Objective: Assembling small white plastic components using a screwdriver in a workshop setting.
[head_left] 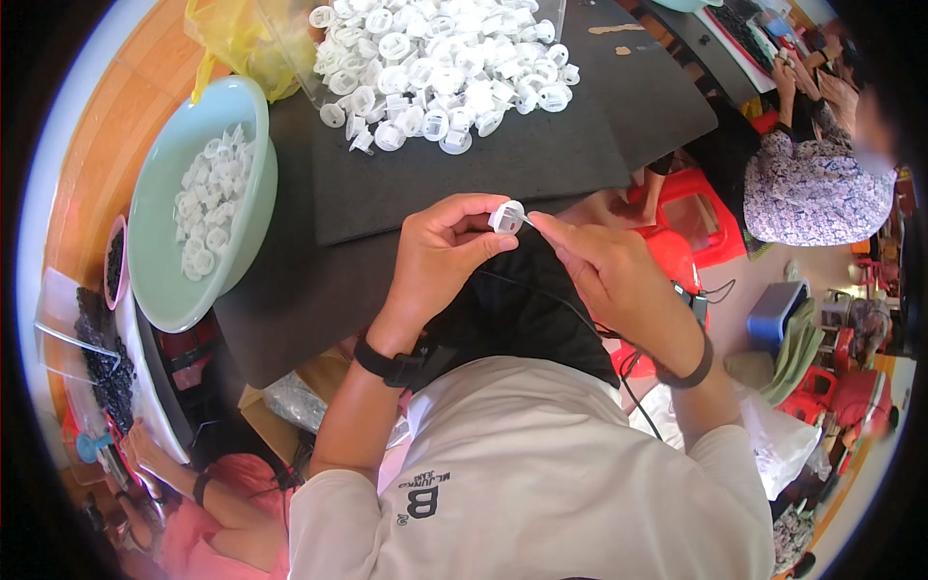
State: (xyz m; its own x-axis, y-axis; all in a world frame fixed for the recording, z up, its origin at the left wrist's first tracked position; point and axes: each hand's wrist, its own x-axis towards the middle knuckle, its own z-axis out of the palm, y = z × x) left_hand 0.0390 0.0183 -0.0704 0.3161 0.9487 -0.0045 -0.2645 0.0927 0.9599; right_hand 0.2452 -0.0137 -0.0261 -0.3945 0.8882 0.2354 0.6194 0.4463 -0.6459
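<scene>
My left hand (pixel 431 253) pinches a small white plastic piece (pixel 504 219) between thumb and fingers, just off the near edge of the table. The piece is round-rimmed with an opening in its face. Against its right side, my right hand (pixel 619 280) is closed, index finger stretched toward the piece. A thin, light-coloured sliver (pixel 527 220) shows between that fingertip and the piece; its kind is too small to tell. Beyond both hands lies a large heap of similar white pieces (pixel 435 72) on a dark mat (pixel 464 184).
At the left, a pale green basin (pixel 145 208) holds more white pieces. A yellow plastic bag (pixel 242 43) sits behind it. Red stools (pixel 720 217) and a blue bin (pixel 776 314) stand at the right. Co-workers sit at the upper right and lower left.
</scene>
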